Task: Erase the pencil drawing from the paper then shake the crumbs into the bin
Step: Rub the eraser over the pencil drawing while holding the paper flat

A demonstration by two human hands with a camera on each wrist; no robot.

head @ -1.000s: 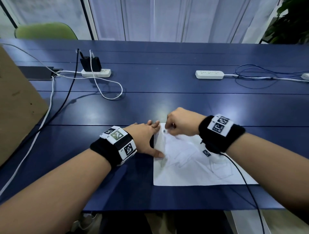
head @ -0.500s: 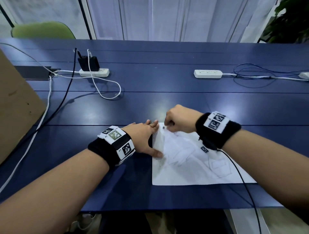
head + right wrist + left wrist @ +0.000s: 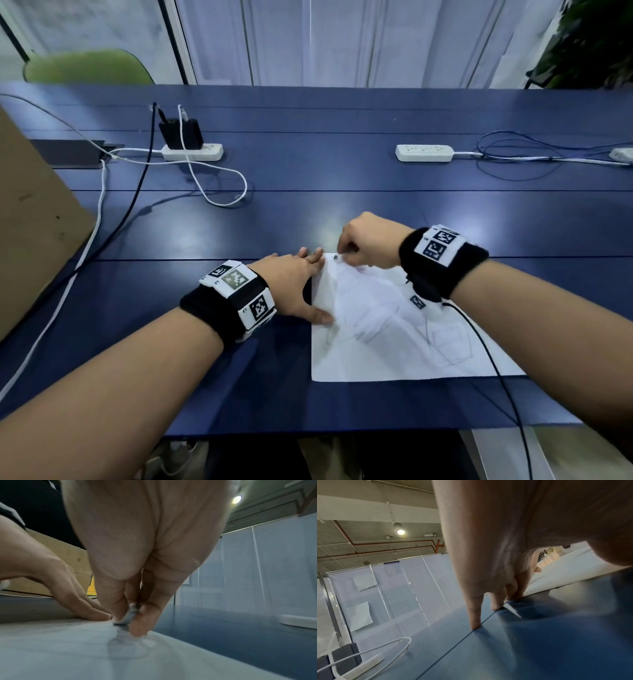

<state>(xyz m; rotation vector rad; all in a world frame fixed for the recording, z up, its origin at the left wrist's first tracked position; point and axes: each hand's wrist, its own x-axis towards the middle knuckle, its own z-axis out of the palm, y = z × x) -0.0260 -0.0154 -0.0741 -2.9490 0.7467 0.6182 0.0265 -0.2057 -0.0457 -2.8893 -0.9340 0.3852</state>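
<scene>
A white sheet of paper [image 3: 394,335] with faint pencil lines lies on the blue table [image 3: 308,212] near its front edge. My left hand [image 3: 298,281] lies flat with straight fingers, pressing the sheet's left edge; its thumb rests on the paper. My right hand [image 3: 363,243] pinches a small grey-white eraser [image 3: 127,616] between thumb and fingers, its tip down on the paper's far left corner. In the left wrist view the fingertips [image 3: 475,623] press on the table beside the paper [image 3: 565,566]. No bin is in view.
A brown cardboard box [image 3: 30,219] stands at the left. A white power strip [image 3: 193,150] with black chargers and loose cables lies at the back left, and a second strip [image 3: 424,152] with blue wires at the back right. A green chair [image 3: 85,66] stands behind the table.
My right hand has shifted slightly away from me and left with the eraser, toward the paper's far corner. The left hand has stayed on the paper's edge.
</scene>
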